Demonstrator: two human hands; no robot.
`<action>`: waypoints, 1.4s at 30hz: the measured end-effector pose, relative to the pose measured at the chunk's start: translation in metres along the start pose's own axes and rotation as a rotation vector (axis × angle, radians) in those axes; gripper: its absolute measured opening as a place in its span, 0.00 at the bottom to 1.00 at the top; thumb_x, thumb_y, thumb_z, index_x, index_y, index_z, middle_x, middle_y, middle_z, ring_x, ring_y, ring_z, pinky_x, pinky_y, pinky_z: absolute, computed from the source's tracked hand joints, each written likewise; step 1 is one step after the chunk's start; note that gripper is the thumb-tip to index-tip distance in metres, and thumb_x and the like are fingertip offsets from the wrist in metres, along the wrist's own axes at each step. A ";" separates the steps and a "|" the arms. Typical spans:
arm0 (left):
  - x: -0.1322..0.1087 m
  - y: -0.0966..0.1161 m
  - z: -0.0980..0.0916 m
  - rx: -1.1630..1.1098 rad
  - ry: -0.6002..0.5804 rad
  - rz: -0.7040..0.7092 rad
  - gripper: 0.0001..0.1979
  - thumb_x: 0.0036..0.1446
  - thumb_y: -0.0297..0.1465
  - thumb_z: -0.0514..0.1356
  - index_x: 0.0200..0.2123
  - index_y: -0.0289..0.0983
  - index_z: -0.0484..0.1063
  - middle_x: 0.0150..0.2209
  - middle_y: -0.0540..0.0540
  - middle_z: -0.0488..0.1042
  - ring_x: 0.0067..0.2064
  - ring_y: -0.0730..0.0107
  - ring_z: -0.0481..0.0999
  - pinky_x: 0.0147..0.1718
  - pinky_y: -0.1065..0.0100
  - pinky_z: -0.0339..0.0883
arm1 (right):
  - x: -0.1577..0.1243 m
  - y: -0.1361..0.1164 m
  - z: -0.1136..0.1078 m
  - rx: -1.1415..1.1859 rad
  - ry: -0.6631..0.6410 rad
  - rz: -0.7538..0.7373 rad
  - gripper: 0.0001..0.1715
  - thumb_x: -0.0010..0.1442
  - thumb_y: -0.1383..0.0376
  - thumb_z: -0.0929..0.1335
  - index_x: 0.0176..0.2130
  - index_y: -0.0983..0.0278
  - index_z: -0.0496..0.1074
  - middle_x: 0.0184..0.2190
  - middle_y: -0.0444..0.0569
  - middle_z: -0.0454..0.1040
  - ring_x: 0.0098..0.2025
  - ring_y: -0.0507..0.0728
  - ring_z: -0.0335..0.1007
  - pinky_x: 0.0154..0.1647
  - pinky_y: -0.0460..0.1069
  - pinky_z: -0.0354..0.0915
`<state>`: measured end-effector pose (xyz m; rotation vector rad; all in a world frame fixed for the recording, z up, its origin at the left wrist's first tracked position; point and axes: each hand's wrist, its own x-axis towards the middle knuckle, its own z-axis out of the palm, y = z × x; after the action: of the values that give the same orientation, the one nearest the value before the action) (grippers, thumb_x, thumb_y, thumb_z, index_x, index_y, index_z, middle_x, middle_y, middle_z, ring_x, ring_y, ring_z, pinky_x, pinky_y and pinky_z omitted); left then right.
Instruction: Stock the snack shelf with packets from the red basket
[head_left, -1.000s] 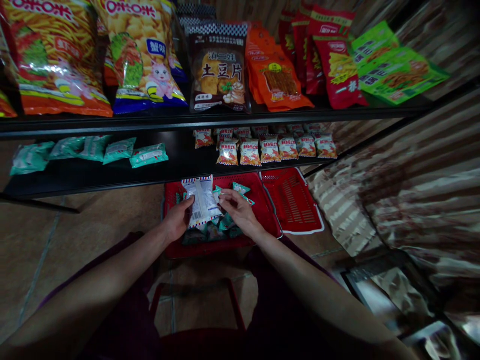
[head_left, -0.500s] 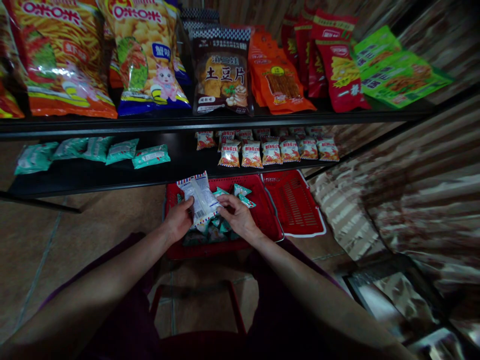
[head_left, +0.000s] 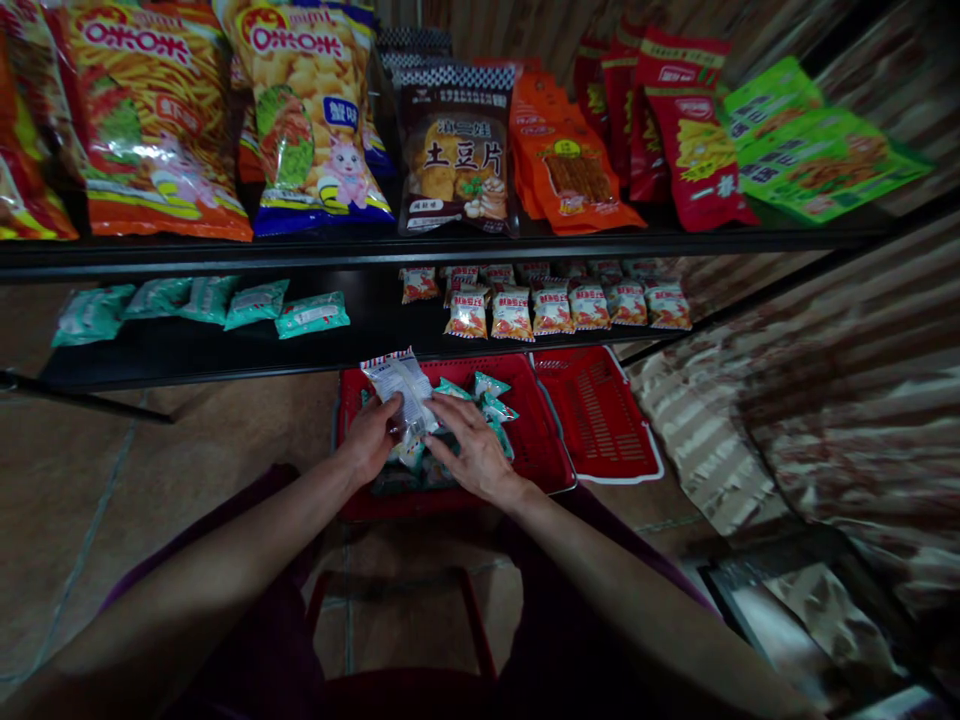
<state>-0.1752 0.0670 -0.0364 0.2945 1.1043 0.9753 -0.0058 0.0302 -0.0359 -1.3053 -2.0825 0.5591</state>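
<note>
A small snack bag [head_left: 401, 385] with a striped edge is held over the red basket [head_left: 536, 425], its pale printed back facing up. My left hand [head_left: 375, 440] is closed on the bag's left side, thumb on top. My right hand [head_left: 472, 445] lies at its right side with the fingers stretched and touching or very near the bag; the exact contact is hard to make out. Below and beside the hands, several teal snack packets [head_left: 495, 405] lie in the basket.
Above the basket, the lower black shelf [head_left: 225, 365] bears a row of teal packets [head_left: 311, 313] at left and rows of small white-and-orange bags [head_left: 512, 313] at right. Large snack bags [head_left: 322, 120] fill the upper shelf. A second red basket [head_left: 592, 410] stands at right.
The snack bag has tilted a little in my hands. My right hand's fingers have gone from pinching its edge to lying straighter along it. The whole view has shifted slightly.
</note>
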 end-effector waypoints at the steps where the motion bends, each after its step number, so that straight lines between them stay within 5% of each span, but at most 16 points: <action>1: -0.001 0.000 0.000 -0.014 -0.007 0.000 0.11 0.53 0.28 0.61 0.42 0.36 0.71 0.39 0.47 0.76 0.34 0.71 0.73 0.32 0.69 0.67 | -0.001 0.000 0.001 -0.009 -0.020 -0.006 0.28 0.61 0.60 0.65 0.60 0.59 0.63 0.59 0.55 0.64 0.61 0.62 0.59 0.61 0.61 0.59; 15: -0.006 0.001 0.009 -0.058 -0.019 -0.031 0.13 0.50 0.29 0.65 0.39 0.36 0.69 0.36 0.48 0.74 0.32 0.73 0.72 0.31 0.69 0.68 | -0.004 0.001 0.005 -0.155 -0.157 -0.025 0.42 0.56 0.57 0.69 0.65 0.60 0.53 0.65 0.58 0.52 0.66 0.66 0.48 0.63 0.65 0.54; 23: -0.016 -0.006 0.014 0.127 -0.048 0.078 0.21 0.44 0.38 0.69 0.38 0.39 0.65 0.36 0.49 0.72 0.34 0.73 0.73 0.33 0.70 0.68 | -0.006 -0.003 0.013 -0.007 -0.078 0.136 0.37 0.58 0.60 0.67 0.63 0.58 0.53 0.64 0.57 0.54 0.66 0.64 0.50 0.62 0.63 0.57; 28: -0.023 -0.004 0.013 0.265 -0.116 0.148 0.22 0.46 0.43 0.66 0.41 0.39 0.67 0.41 0.47 0.72 0.43 0.66 0.74 0.39 0.66 0.70 | 0.001 -0.006 0.010 0.361 0.104 0.316 0.32 0.56 0.62 0.67 0.59 0.60 0.58 0.56 0.54 0.65 0.58 0.60 0.62 0.60 0.58 0.59; 31: -0.020 -0.003 0.010 0.311 -0.112 0.214 0.21 0.47 0.44 0.65 0.41 0.40 0.69 0.43 0.45 0.73 0.43 0.63 0.75 0.39 0.65 0.71 | 0.008 -0.008 0.006 0.769 0.254 0.597 0.30 0.53 0.61 0.69 0.54 0.58 0.62 0.49 0.48 0.72 0.49 0.56 0.70 0.52 0.53 0.66; 34: -0.012 0.000 0.006 0.292 0.027 0.289 0.16 0.46 0.40 0.66 0.36 0.39 0.71 0.37 0.47 0.74 0.38 0.66 0.76 0.35 0.68 0.70 | 0.015 -0.005 0.001 1.176 0.406 0.936 0.24 0.49 0.63 0.70 0.47 0.57 0.67 0.40 0.43 0.76 0.39 0.54 0.73 0.41 0.48 0.69; 38: -0.002 0.009 0.003 0.174 0.204 0.195 0.08 0.48 0.32 0.65 0.32 0.36 0.72 0.32 0.48 0.75 0.33 0.70 0.75 0.34 0.69 0.69 | 0.019 -0.002 -0.006 1.511 0.383 1.122 0.13 0.50 0.66 0.69 0.39 0.61 0.70 0.30 0.45 0.78 0.31 0.54 0.74 0.35 0.50 0.70; 42: 0.000 0.017 0.004 0.005 0.083 -0.038 0.09 0.53 0.33 0.63 0.34 0.34 0.73 0.33 0.43 0.77 0.32 0.69 0.76 0.35 0.66 0.71 | 0.015 -0.004 -0.006 1.634 0.280 1.116 0.12 0.53 0.66 0.67 0.40 0.62 0.70 0.32 0.48 0.79 0.32 0.56 0.76 0.36 0.53 0.72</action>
<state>-0.1806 0.0774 -0.0239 0.2381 1.1837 0.9576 -0.0091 0.0422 -0.0246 -1.0916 -0.0311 1.7926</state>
